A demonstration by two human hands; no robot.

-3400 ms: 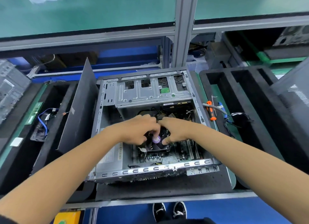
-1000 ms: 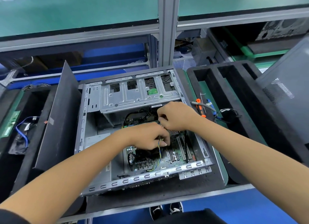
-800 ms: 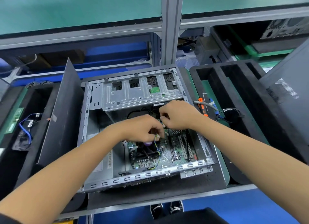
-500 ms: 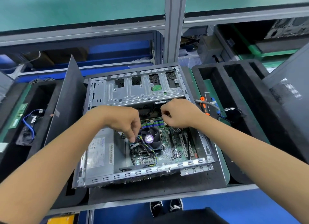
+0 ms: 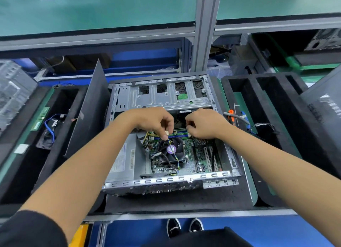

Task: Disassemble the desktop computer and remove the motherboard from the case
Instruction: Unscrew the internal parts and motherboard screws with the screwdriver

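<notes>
My left hand [image 5: 153, 122] pinches a small pale plug [image 5: 166, 133] between thumb and forefinger, its thin yellow and blue wires [image 5: 174, 154] trailing toward me across the cooling fan [image 5: 172, 150]. My right hand [image 5: 203, 125] is curled with the fingertips down at the far edge of the board; whether that grip is clamped on anything I cannot tell, as the fingers hide the contact.

The motherboard [image 5: 191, 154] lies flat inside the case [image 5: 166, 180], directly below and toward me from both hands. Its long axis runs from the fan toward the right wall of the case. The left hand is nearer the fan; the right is nearer the slots [image 5: 208, 160] right of the fan.

Materials: green circuit board, densely studded; black plastic fan with a round purple label; bare stamped sheet metal for the case and for the drive cage [image 5: 162, 99] beyond the fan. A grey power supply box [image 5: 123, 160] sits left of the fan.

Judgement: cable unplugging is in hand; the board itself appears to be still seated, so removal is some way off.

The case rests on black foam on the worktop [image 5: 249, 176]. An orange-handled tool [image 5: 231, 115] lies right of the case.
</notes>
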